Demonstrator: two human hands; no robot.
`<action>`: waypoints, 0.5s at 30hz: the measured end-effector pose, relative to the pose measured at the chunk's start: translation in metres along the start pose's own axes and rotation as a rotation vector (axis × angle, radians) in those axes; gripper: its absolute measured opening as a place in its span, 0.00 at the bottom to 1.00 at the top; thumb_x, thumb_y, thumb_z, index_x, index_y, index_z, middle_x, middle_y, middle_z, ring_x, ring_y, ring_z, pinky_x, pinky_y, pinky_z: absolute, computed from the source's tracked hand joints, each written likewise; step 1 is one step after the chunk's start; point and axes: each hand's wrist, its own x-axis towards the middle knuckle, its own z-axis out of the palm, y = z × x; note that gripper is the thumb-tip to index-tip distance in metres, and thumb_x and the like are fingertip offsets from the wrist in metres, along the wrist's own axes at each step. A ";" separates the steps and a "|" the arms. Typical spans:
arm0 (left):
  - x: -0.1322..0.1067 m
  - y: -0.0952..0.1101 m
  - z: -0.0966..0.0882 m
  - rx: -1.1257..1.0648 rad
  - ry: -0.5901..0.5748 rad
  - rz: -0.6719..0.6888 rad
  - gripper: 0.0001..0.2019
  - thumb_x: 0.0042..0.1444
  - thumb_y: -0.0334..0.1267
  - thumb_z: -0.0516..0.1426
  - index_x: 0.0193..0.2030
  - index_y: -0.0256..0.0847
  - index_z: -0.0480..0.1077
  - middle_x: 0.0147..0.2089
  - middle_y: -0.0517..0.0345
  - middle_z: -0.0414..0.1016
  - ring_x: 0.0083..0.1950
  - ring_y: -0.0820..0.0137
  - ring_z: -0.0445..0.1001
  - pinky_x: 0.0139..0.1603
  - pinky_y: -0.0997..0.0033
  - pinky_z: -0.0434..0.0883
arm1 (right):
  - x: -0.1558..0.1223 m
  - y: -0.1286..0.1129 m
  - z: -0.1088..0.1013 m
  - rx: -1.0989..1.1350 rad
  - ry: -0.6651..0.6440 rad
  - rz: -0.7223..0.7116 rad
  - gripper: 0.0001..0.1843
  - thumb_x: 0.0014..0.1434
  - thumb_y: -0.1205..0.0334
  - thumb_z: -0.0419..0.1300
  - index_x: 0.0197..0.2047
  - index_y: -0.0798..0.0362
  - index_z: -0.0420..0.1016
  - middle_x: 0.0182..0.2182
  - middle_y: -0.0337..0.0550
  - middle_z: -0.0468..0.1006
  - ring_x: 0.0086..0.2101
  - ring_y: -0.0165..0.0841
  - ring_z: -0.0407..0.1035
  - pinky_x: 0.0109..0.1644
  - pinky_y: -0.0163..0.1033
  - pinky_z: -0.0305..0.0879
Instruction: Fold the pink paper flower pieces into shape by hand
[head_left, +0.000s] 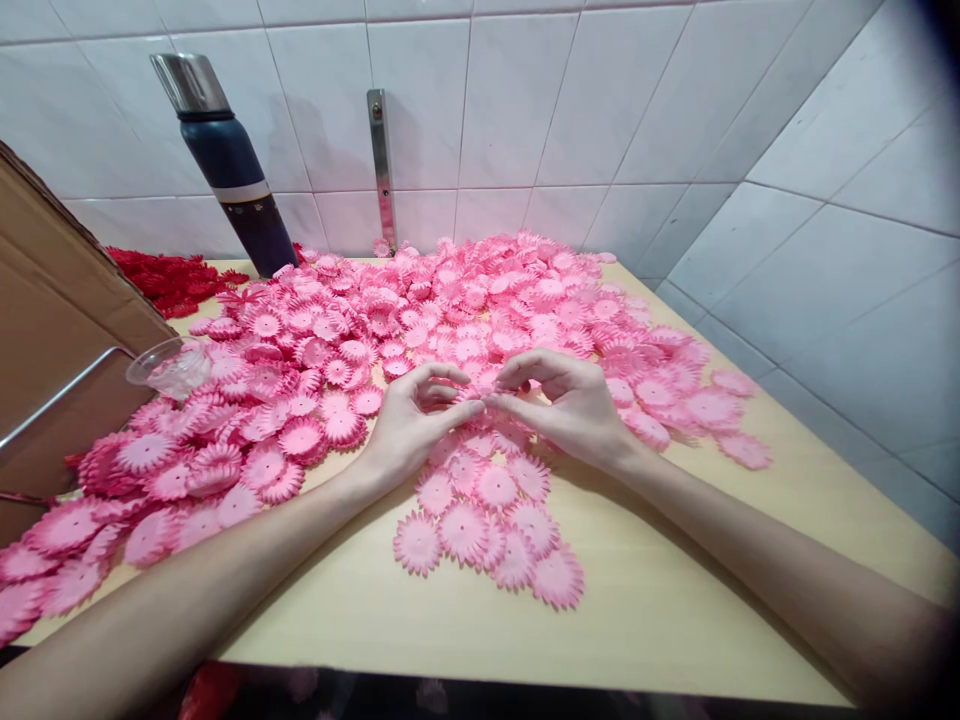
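My left hand (424, 412) and my right hand (564, 398) meet over the middle of the table, fingertips nearly touching. Between them is a pink fabric flower petal disc (475, 393), round with a toothed edge, pinched by the fingers of both hands and partly covered by them. Below the hands lies a loose spread of similar pink discs (463, 531), each with a small hole in its centre. Behind the hands a large heap of pink discs (480, 290) stretches back toward the wall.
A dark blue flask (238, 180) with a steel cap stands at the back left. Red petal pieces (161, 280) lie behind a cardboard box (64, 320). A clear plastic cup (176, 368) lies among the discs at left. White tiled walls border the wooden table (675, 570).
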 end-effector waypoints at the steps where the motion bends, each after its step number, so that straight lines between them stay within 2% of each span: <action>1: 0.000 -0.001 0.000 0.019 0.013 0.012 0.13 0.47 0.38 0.66 0.37 0.38 0.70 0.34 0.58 0.74 0.35 0.72 0.75 0.38 0.71 0.74 | 0.001 0.001 0.000 0.007 0.025 0.019 0.09 0.50 0.60 0.69 0.33 0.51 0.74 0.29 0.40 0.77 0.31 0.33 0.72 0.34 0.40 0.69; 4: 0.002 -0.002 -0.001 0.028 0.031 0.035 0.11 0.48 0.39 0.66 0.35 0.38 0.69 0.34 0.58 0.73 0.34 0.72 0.75 0.37 0.71 0.74 | 0.002 0.004 0.000 0.011 0.088 0.057 0.12 0.49 0.57 0.70 0.32 0.51 0.73 0.28 0.39 0.76 0.29 0.32 0.71 0.32 0.39 0.67; 8: 0.002 -0.003 -0.001 -0.001 0.038 0.021 0.12 0.47 0.39 0.66 0.36 0.38 0.69 0.34 0.58 0.73 0.33 0.72 0.75 0.36 0.72 0.74 | 0.002 0.001 0.001 0.009 -0.001 -0.016 0.10 0.50 0.57 0.69 0.32 0.50 0.74 0.28 0.40 0.76 0.30 0.34 0.71 0.34 0.42 0.68; 10: 0.002 -0.002 0.000 -0.038 0.036 0.003 0.13 0.47 0.39 0.66 0.36 0.38 0.69 0.32 0.59 0.72 0.33 0.72 0.75 0.36 0.71 0.75 | 0.003 0.000 0.001 0.001 0.049 -0.011 0.08 0.51 0.59 0.69 0.31 0.50 0.73 0.28 0.40 0.76 0.30 0.34 0.70 0.34 0.42 0.68; 13: 0.002 -0.002 0.001 -0.072 0.016 -0.017 0.12 0.49 0.38 0.66 0.35 0.38 0.68 0.31 0.59 0.72 0.34 0.72 0.75 0.37 0.71 0.75 | 0.004 0.001 0.001 -0.033 0.209 0.043 0.10 0.50 0.61 0.69 0.29 0.50 0.71 0.26 0.38 0.73 0.28 0.31 0.68 0.31 0.40 0.67; 15: 0.002 -0.002 0.000 -0.052 0.023 0.001 0.11 0.49 0.38 0.65 0.35 0.38 0.68 0.33 0.59 0.72 0.35 0.73 0.74 0.38 0.72 0.74 | 0.005 0.002 0.000 -0.037 0.174 0.016 0.09 0.51 0.62 0.68 0.28 0.50 0.71 0.26 0.38 0.73 0.28 0.31 0.68 0.32 0.40 0.66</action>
